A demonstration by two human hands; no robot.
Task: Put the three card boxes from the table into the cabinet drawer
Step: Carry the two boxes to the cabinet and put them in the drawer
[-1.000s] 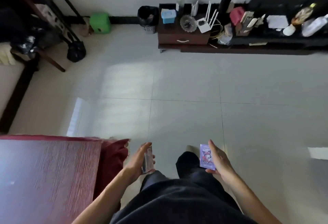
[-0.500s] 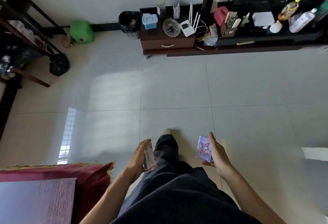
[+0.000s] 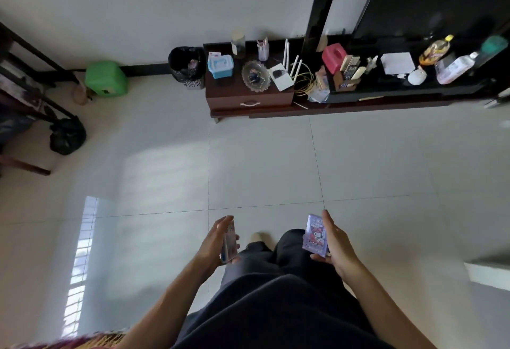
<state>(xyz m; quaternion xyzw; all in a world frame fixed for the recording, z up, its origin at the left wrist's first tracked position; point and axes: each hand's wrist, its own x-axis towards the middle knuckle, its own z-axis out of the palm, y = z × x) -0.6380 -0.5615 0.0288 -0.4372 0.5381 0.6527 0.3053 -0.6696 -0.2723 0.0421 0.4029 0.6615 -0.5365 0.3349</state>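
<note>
Left hand clasps edge-on clear card box; right hand clasps purple cartoon-printed card box. Dark brown wooden cabinet drawer shut, 12 o'clock, well apart; left hand marginally nearer. Third box not discernible.

Home living room. Glossy pale tiled floor, plain white wall. Low dark wood cabinet against wall, one drawer with curved handle. Household clutter on top: router with white antennas, glass dish, blue storage box, pink tissue box, bottles. Black waste bin beside cabinet, green plastic stool near wall.
</note>
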